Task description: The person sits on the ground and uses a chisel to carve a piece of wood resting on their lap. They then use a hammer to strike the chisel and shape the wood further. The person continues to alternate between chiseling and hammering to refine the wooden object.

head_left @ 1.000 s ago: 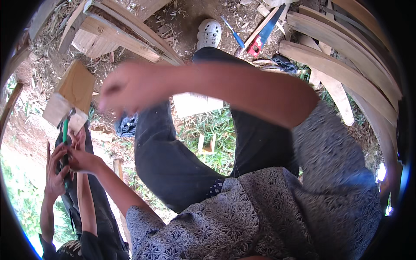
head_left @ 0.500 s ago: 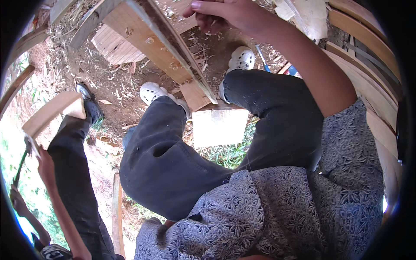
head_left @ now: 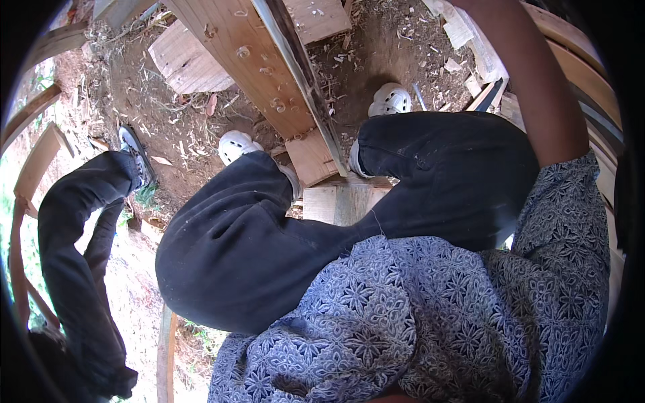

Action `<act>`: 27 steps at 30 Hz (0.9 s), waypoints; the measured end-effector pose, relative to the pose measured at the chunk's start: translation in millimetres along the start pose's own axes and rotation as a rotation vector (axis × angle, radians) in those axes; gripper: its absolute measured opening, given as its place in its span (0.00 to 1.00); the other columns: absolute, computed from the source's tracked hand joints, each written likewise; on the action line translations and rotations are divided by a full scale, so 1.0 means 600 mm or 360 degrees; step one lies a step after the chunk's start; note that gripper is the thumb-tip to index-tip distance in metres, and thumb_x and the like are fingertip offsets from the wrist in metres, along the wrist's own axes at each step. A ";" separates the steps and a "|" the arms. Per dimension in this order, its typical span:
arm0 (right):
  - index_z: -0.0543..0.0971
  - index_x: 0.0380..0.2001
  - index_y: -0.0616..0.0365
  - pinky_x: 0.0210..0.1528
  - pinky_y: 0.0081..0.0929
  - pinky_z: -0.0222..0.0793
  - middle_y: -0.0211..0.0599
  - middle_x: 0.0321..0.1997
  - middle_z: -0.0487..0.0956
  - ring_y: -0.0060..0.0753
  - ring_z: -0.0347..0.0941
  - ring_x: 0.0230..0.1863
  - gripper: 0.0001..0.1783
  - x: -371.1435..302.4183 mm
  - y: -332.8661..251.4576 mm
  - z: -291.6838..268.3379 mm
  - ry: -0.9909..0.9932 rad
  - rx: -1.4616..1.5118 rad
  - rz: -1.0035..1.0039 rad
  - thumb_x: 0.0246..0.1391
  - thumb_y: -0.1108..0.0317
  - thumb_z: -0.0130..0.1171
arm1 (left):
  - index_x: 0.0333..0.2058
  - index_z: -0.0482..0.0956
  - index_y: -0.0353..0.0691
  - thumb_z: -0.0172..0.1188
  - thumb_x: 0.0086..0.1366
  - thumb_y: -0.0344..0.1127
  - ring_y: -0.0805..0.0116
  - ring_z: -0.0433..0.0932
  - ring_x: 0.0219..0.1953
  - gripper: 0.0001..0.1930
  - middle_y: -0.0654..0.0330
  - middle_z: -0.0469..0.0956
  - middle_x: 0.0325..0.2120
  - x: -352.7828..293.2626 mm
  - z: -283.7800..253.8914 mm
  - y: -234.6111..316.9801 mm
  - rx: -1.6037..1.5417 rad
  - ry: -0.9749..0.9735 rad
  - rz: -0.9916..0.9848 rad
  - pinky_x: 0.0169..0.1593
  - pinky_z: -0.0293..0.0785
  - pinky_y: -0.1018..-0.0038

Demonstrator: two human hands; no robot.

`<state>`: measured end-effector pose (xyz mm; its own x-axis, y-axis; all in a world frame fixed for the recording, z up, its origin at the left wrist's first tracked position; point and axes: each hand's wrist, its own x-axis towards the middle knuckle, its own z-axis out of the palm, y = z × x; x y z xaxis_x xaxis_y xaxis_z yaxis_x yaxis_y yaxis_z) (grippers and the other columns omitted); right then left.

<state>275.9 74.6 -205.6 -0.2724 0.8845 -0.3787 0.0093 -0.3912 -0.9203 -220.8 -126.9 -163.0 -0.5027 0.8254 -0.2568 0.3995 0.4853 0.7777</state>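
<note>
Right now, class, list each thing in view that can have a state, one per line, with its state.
Right arm: raised, hand out of frame.
Plank: leaning between the knees, studded with nail heads.
White shoes: flat on dirt.
Other person's legs: standing at left.

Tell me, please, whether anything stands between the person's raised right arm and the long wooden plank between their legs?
Nothing visible blocks it. The right hand is out of view past the top edge. Between the right forearm and the wooden plank lie only dirt with wood scraps and a white shoe, low down.
</note>
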 end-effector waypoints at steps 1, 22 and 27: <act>0.77 0.44 0.58 0.38 0.21 0.69 0.26 0.30 0.77 0.20 0.73 0.34 0.19 -0.021 0.001 -0.020 -0.0215 -0.0084 -0.0100 0.71 0.52 0.51 | 0.65 0.63 0.39 0.58 0.71 0.33 0.66 0.79 0.45 0.27 0.54 0.73 0.50 -0.028 0.014 -0.017 -0.0012 -0.0054 -0.0061 0.46 0.77 0.71; 0.78 0.53 0.58 0.44 0.25 0.74 0.31 0.40 0.79 0.27 0.76 0.38 0.23 -0.578 0.212 -0.182 0.1081 0.0053 -0.0157 0.67 0.51 0.55 | 0.63 0.67 0.40 0.55 0.72 0.34 0.68 0.80 0.43 0.23 0.57 0.78 0.44 -0.473 -0.013 -0.267 0.0010 -0.0789 -0.0525 0.46 0.77 0.70; 0.76 0.56 0.61 0.41 0.26 0.72 0.34 0.40 0.77 0.28 0.75 0.38 0.21 -0.693 0.349 -0.123 0.1332 0.0736 0.0063 0.68 0.58 0.51 | 0.63 0.68 0.41 0.55 0.72 0.34 0.68 0.81 0.42 0.22 0.57 0.80 0.43 -0.482 0.006 -0.286 0.0167 -0.1051 -0.0616 0.46 0.77 0.70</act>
<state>462.3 -356.3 -248.0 0.4977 0.6935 -0.5210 -0.4259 -0.3279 -0.8433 -141.3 -447.7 -224.6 -0.0727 0.5764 -0.8139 0.3755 0.7719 0.5131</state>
